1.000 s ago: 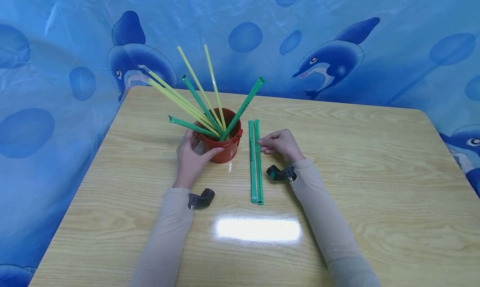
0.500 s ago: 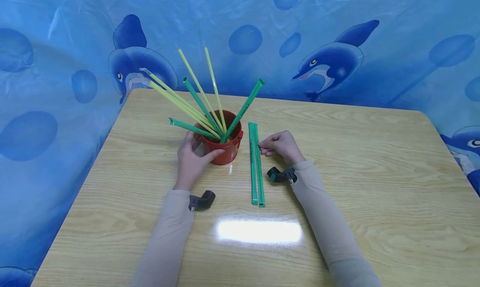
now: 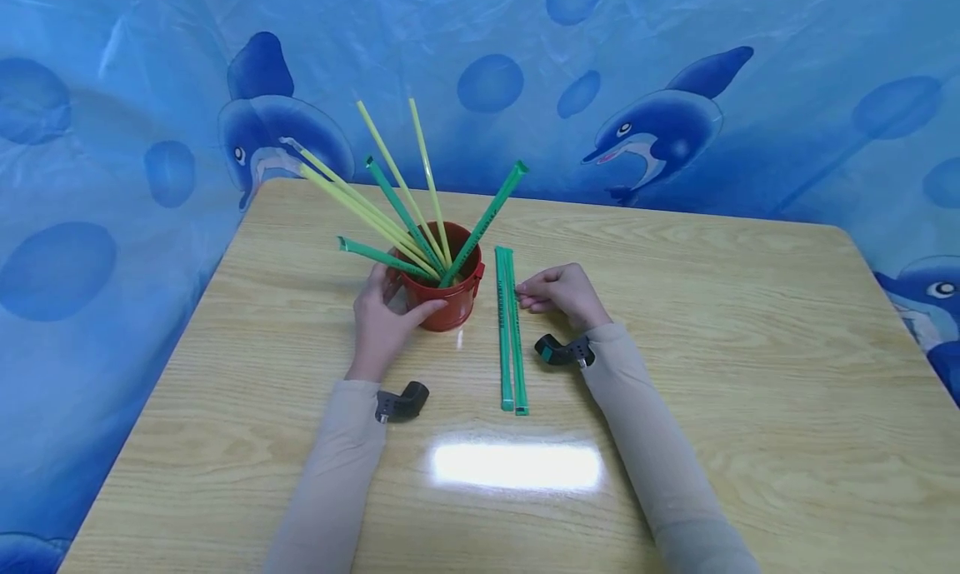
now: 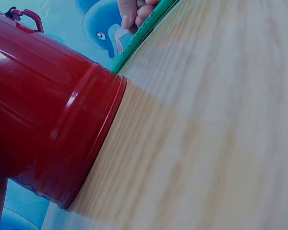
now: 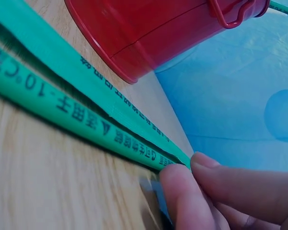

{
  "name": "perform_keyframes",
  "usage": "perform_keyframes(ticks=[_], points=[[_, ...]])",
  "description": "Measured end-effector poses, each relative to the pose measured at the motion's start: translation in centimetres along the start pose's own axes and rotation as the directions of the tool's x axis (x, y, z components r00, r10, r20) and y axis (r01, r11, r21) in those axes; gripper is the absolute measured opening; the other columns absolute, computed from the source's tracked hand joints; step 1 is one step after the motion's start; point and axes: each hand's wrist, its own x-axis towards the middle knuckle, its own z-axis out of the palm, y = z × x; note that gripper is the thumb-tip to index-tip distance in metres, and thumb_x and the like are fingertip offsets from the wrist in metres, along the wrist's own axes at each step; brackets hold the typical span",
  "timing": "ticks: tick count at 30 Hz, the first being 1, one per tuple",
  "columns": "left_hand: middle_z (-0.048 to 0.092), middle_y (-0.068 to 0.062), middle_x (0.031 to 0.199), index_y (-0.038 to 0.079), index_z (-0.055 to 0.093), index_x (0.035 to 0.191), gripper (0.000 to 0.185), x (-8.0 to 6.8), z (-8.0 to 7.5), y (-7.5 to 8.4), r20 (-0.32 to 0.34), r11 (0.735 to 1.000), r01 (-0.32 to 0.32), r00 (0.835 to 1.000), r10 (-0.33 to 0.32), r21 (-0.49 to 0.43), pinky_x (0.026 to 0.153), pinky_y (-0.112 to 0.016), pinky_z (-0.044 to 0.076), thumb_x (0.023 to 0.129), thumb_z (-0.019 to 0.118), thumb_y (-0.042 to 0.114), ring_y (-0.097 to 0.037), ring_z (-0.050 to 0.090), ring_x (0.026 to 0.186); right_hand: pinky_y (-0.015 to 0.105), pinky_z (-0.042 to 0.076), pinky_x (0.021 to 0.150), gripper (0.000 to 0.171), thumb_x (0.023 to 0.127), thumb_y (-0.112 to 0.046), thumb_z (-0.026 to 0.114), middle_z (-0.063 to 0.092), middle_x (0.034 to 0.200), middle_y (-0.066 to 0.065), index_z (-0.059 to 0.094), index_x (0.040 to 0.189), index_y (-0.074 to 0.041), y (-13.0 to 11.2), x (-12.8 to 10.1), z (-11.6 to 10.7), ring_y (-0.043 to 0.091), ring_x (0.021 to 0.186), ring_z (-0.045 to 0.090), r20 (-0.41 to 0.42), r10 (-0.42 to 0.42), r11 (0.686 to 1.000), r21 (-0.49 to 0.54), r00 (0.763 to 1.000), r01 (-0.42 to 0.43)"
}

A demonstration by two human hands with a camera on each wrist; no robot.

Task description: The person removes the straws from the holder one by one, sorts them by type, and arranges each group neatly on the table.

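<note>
In the head view my left hand (image 3: 382, 324) grips the side of a red bucket (image 3: 444, 309), thumb in front. Several yellow straws (image 3: 425, 153) and green-wrapped straws (image 3: 489, 217) lean out of it. To its right, two green-wrapped straws lie side by side on the table, a left one (image 3: 504, 332) and a right one (image 3: 518, 353). My right hand (image 3: 566, 295) pinches the edge of the right straw between thumb and index finger. Up close in the right wrist view, printed characters show on that straw (image 5: 93, 125); the fingertips hide its far part.
A wooden table (image 3: 712, 374) carries everything, with a bright light reflection (image 3: 517, 464) near its front. Behind it hangs a blue curtain (image 3: 420, 24) with dolphins. The bucket's wire handle (image 5: 230, 19) hangs at its side. A small black camera sits on each wrist.
The right straw's far end has shifted left against the left straw, so the two now touch there and spread apart toward me. Both hands stay almost in place.
</note>
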Motion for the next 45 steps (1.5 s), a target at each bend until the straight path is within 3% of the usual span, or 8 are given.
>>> perform_keyframes(ticks=[8,19,27,37,45], points=[[0.048,-0.004,0.138,0.016,0.042,0.139,0.078,0.1,-0.2,-0.1,0.004,1.0,-0.026,1.0,0.026,0.012,0.097,-0.038,0.046,0.073,0.083,0.028,-0.025,0.047,0.125,0.026,0.057,0.069,0.024,0.088,-0.005,0.065,0.07,0.084,0.01,0.065,0.106,0.011,0.0,-0.1,-0.1,0.014,0.071,0.068,0.011,-0.023,0.998,0.055,1.0,0.022],[0.049,-0.004,0.136,0.018,0.042,0.139,0.078,-0.6,0.3,-0.7,0.001,1.0,-0.01,1.0,0.01,-0.011,0.096,-0.038,0.047,0.073,0.082,0.029,-0.026,0.049,0.123,0.032,0.056,0.08,0.032,0.088,-0.009,0.067,0.068,0.101,0.013,0.062,0.112,0.011,-1.0,-1.4,0.2,0.016,0.083,0.068,-0.037,-0.202,0.973,0.11,0.979,0.205],[0.049,-0.004,0.136,0.017,0.043,0.139,0.078,-0.4,0.7,-0.6,0.008,0.999,-0.02,1.0,0.02,-0.038,0.096,-0.038,0.047,0.072,0.082,0.028,-0.026,0.049,0.124,0.031,0.056,0.079,0.028,0.087,-0.013,0.069,0.07,0.093,0.004,0.066,0.107,0.007,-3.2,-2.7,1.0,0.017,0.082,0.069,-0.092,-0.324,0.925,0.177,0.942,0.335],[0.05,-0.006,0.135,0.015,0.043,0.138,0.077,-0.2,0.4,-0.2,-0.005,0.997,-0.071,0.997,0.071,-0.022,0.096,-0.038,0.047,0.073,0.082,0.025,-0.028,0.05,0.122,0.033,0.056,0.08,0.028,0.086,-0.015,0.07,0.069,0.095,0.004,0.068,0.106,0.004,-5.2,-3.7,1.9,0.018,0.084,0.068,-0.123,-0.418,0.888,0.154,0.9,0.433],[0.051,-0.005,0.135,0.016,0.045,0.137,0.075,-0.3,-0.1,0.3,-0.02,0.997,-0.072,0.997,0.072,0.002,0.096,-0.037,0.047,0.072,0.083,0.026,-0.027,0.051,0.121,0.032,0.056,0.08,0.028,0.086,-0.013,0.07,0.07,0.093,0.005,0.067,0.107,0.006,-6.5,-3.4,3.1,0.018,0.083,0.068,-0.137,-0.429,0.877,0.173,0.893,0.448]])
